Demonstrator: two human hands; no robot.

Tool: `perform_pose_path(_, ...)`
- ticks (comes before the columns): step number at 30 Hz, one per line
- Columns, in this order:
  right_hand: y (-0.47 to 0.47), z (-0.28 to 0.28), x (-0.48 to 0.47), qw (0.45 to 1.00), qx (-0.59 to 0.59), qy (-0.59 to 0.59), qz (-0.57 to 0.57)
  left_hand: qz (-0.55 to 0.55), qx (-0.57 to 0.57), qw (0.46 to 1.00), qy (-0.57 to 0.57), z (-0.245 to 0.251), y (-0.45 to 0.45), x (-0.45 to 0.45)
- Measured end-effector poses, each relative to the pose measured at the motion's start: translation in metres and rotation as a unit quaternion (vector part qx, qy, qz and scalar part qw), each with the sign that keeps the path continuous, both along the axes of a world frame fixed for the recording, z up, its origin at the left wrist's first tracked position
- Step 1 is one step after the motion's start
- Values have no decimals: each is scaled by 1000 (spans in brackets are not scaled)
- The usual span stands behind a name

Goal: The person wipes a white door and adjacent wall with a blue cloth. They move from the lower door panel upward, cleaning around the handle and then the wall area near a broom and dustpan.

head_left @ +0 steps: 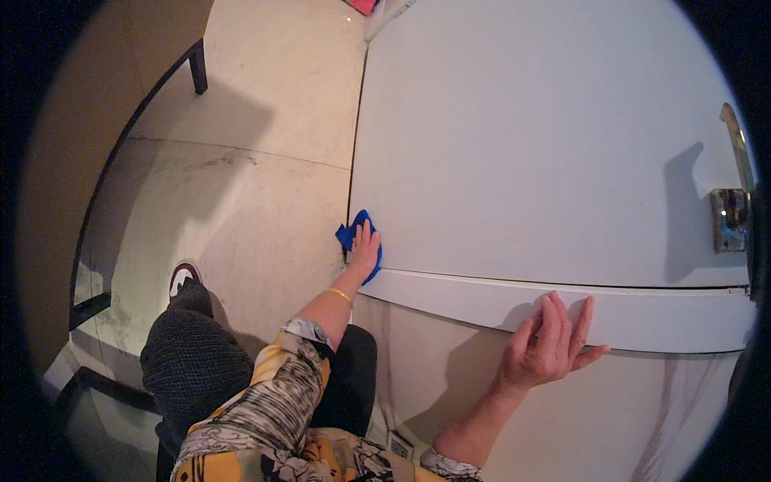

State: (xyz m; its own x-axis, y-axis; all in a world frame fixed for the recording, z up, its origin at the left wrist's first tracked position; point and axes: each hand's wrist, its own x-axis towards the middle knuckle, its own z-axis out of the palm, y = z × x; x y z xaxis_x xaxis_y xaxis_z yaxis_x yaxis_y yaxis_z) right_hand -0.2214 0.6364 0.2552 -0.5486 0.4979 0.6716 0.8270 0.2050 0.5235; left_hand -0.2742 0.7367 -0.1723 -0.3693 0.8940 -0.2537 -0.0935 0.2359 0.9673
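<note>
My left hand (365,248) lies over a blue cloth (346,236), pressing it at the bottom corner of a white door (530,138), where the door meets its frame and the floor. A yellow bangle (341,294) circles my left wrist. My right hand (547,343) rests at the white door frame (458,293) with its fingers apart and nothing held in it. Part of the cloth is hidden under my left palm.
A metal door handle (736,144) and a lock box (729,220) stick out at the right. Brown furniture (90,108) with a dark leg (198,66) stands left on the tiled floor (283,199). A wall socket (400,446) sits low near my body; a pink item (362,6) shows at the top.
</note>
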Motion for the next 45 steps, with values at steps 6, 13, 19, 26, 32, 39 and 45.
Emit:
perform_pose_path(6,-2,-1,1,1000,7,-2,7,11,-73,995,-70,47,0,3)
perform_pose_path(13,-3,-1,-2,1000,3,-5,8,72,98,991,51,128,4,11)
perform_pose_path(19,1,0,0,1000,16,-5,6,75,360,930,16,268,-10,-4)
perform_pose_path(26,-1,1,1,1000,15,-13,-11,32,481,859,173,377,-4,-29)
perform_pose_path(32,-3,-2,2,1000,2,-7,-28,79,468,860,185,362,32,-38)
perform_pose_path(39,-4,-1,-6,999,-6,-17,-39,130,361,909,166,277,69,-51)
perform_pose_path(45,-2,-2,-3,999,-9,-13,-42,138,272,941,144,197,80,-45)
